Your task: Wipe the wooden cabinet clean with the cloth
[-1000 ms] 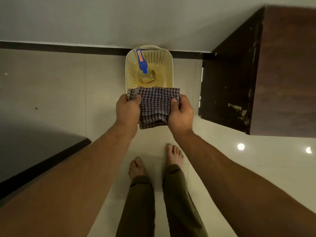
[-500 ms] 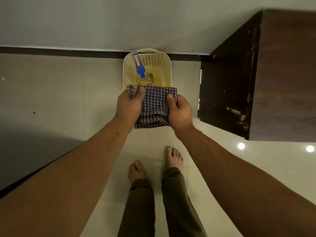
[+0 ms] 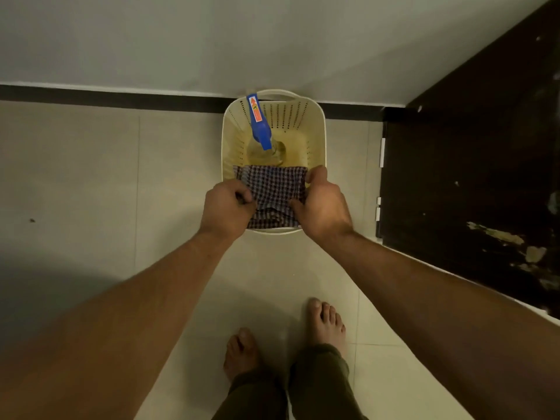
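Floor tiles are lying under a checked cloth.
Left hand and right hand are pinching its sides; wooden cabinet is standing right of them; spray bottle label beyond them is unreadable.

Cabinet blocks right; basket against wall ahead; bare floor open left.

The basket sits left of the cabinet, bottle seemingly inside.

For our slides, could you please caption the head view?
Left hand and right hand grip a checked cloth over a basket holding a spray bottle, beside the wooden cabinet.
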